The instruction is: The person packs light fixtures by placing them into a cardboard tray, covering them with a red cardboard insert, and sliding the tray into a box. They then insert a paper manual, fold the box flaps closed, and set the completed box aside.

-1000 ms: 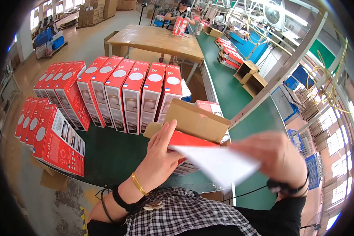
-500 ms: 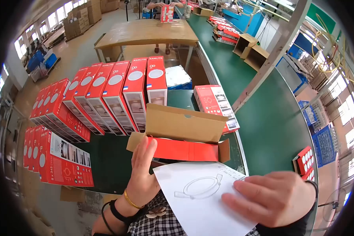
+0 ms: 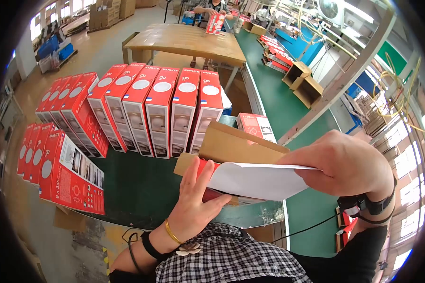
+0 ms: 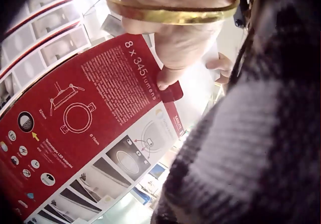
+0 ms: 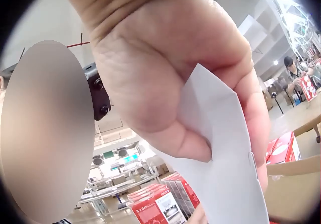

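My right hand (image 3: 342,162) pinches a white paper sheet (image 3: 255,179) between thumb and fingers. In the right wrist view, the sheet (image 5: 220,148) bends in the grasp, its corner sticking up by the palm. The sheet lies across the top of a red carton (image 3: 208,167) whose brown lid flap (image 3: 238,141) stands raised. At that carton's left corner, my left hand (image 3: 193,198) rests with fingers straight and thumb out along the near face. The left wrist view has the thumb at the top edge of the carton (image 4: 95,93), beside a small red flap. The sheet hides the carton's inside.
Rows of upright red cartons (image 3: 160,108) stand along the back and left of the green bench (image 3: 132,181). Another carton (image 3: 255,125) lies behind the raised flap. A white post (image 3: 340,78) rises at the right. Beyond a wooden table (image 3: 184,42), another person handles a carton (image 3: 216,22).
The printed sheet, earlier tilted toward the head camera near my body, has moved forward and up over the carton top. My left hand remains at the carton's left corner.
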The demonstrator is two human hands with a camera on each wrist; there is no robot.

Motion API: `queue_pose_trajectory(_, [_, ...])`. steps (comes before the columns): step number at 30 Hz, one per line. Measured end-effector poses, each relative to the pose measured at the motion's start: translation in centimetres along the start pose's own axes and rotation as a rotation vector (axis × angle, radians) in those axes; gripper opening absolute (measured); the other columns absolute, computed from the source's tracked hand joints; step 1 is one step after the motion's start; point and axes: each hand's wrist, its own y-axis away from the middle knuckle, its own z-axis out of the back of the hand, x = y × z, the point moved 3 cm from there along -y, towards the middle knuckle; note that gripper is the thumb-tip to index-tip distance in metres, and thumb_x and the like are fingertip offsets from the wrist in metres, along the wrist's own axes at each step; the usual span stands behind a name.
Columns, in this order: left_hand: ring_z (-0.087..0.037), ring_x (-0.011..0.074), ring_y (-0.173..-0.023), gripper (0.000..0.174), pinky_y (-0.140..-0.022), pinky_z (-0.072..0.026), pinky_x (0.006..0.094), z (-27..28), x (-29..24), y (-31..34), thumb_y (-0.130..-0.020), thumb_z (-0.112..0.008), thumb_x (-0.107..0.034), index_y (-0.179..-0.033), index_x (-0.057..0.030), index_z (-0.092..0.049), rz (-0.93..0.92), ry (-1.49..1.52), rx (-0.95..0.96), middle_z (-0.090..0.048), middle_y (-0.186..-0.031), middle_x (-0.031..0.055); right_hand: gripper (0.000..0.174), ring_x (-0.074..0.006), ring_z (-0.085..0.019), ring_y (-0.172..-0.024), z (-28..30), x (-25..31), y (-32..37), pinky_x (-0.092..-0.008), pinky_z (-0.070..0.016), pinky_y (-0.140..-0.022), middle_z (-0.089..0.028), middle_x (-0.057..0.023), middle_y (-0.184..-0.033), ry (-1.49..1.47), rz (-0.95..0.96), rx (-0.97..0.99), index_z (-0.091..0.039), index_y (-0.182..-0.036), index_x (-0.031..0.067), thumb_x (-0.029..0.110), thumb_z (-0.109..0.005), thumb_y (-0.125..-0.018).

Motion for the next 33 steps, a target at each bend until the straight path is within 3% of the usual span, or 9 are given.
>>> queue_pose_trajectory(6, [-0.025, 0.0505, -0.144, 0.029, -0.114, -0.0294, 0.0569, -0.1, 0.2, -0.8, -0.073, -0.081, -0.009, -0.101, -0.0169, -0.078, 0.015, 0.039, -0.025, -0.026, -0.16, 0.0206, 0.03, -0.0358, -0.067, -0.069, -1.5, 0.5, -0.4, -0.0441, -0.054, -0.065, -0.066, -0.017, -0.073, 0.079, -0.014, -0.093, -0.068, -0.109, 0.008, 0.004, -0.063, -0.079])
queue_pose_trajectory(8, [-0.024, 0.0511, -0.145, 0.027, -0.113, -0.0303, 0.0572, -0.3, 0.7, -0.9, -0.073, -0.081, -0.009, -0.099, -0.0163, -0.077, 0.015, 0.06, -0.054, -0.026, -0.16, 0.0211, 0.031, -0.0351, -0.068, -0.072, -0.7, 0.7, 0.6, -0.044, -0.0545, -0.066, -0.068, -0.0168, -0.078, 0.148, -0.003, -0.249, -0.067, -0.109, 0.0083, 0.004, -0.065, -0.078])
queue_pose_trajectory(9, [-0.019, 0.0493, -0.148, 0.031, -0.117, -0.0281, 0.0531, -0.5, 0.9, -0.9, -0.07, -0.085, -0.011, -0.098, -0.0215, -0.078, -0.017, -0.018, -0.037, -0.019, -0.161, 0.027, 0.031, -0.0351, -0.068, -0.072, -1.0, 0.5, 0.7, -0.044, -0.0545, -0.066, -0.068, -0.0168, -0.078, 0.151, -0.012, -0.247, -0.067, -0.109, 0.0083, 0.004, -0.065, -0.078])
queue_pose_trajectory(12, [-0.018, 0.0497, -0.148, 0.032, -0.117, -0.0272, 0.054, -0.4, 1.0, -1.1, -0.067, -0.086, -0.01, -0.097, -0.0198, -0.078, -0.021, -0.008, -0.028, -0.019, -0.162, 0.0249, 0.032, -0.035, -0.068, -0.073, -2.5, -0.2, 0.5, -0.0441, -0.0547, -0.066, -0.068, -0.016, -0.079, 0.089, 0.006, -0.263, -0.065, -0.11, 0.0084, 0.003, -0.065, -0.078])
queue_pose_trajectory(19, [-0.017, 0.05, -0.148, 0.029, -0.117, -0.0279, 0.0558, -0.4, 0.7, -1.3, -0.067, -0.086, -0.008, -0.095, -0.0158, -0.079, -0.04, -0.012, -0.031, -0.02, -0.162, 0.0238, 0.023, -0.0367, -0.068, -0.067, -8.2, -2.5, -1.1, -0.0458, -0.056, -0.065, -0.067, -0.0177, -0.073, -0.049, -0.095, -0.134, -0.061, -0.11, 0.0072, 0.011, -0.059, -0.087])
queue_pose_trajectory(22, [-0.019, 0.0501, -0.147, 0.031, -0.114, -0.0295, 0.058, -0.4, 0.7, -1.2, -0.07, -0.084, -0.008, -0.099, -0.0161, -0.079, -0.016, 0.013, -0.036, -0.024, -0.161, 0.0182, 0.018, -0.0367, -0.068, -0.068, -11.0, -2.5, -2.2, -0.0459, -0.0559, -0.065, -0.067, -0.0177, -0.073, -0.045, -0.132, -0.09, -0.06, -0.104, 0.005, 0.011, -0.06, -0.088])
queue_pose_trajectory(24, [-0.019, 0.0495, -0.147, 0.03, -0.114, -0.0297, 0.0575, -0.5, 0.8, -1.2, -0.071, -0.084, -0.01, -0.099, -0.0166, -0.079, -0.003, 0.033, -0.066, -0.025, -0.16, 0.0181, 0.03, -0.0353, -0.069, -0.076, -11.7, -2.3, -2.5, -0.0449, -0.0555, -0.067, -0.068, -0.0155, -0.081, 0.002, -0.142, -0.035, -0.057, -0.114, 0.0084, 0.01, -0.065, -0.085])
queue_pose_trajectory(26, [-0.019, 0.0495, -0.147, 0.029, -0.114, -0.0299, 0.0573, -0.3, 0.6, -1.2, -0.072, -0.083, -0.01, -0.099, -0.0166, -0.079, -0.007, 0.014, -0.053, -0.025, -0.16, 0.0183, 0.015, -0.0366, -0.069, -0.072, -11.2, -1.9, -2.5, -0.0456, -0.0558, -0.064, -0.067, -0.0184, -0.078, 0.0, -0.03, -0.104, -0.058, -0.1, 0.0024, 0.012, -0.06, -0.089])
queue_pose_trajectory(33, [-0.019, 0.0497, -0.147, 0.022, -0.114, -0.0301, 0.0573, -0.5, 0.7, -1.2, -0.074, -0.083, -0.012, -0.096, -0.0146, -0.079, -0.031, 0.0, -0.046, -0.026, -0.16, 0.0196, 0.01, -0.0345, -0.07, -0.075, -9.8, -1.6, -2.0, -0.0441, -0.0561, -0.063, -0.068, -0.0169, -0.077, 0.132, -0.093, 0.045, -0.063, -0.088, 0.0021, 0.012, -0.061, -0.088])
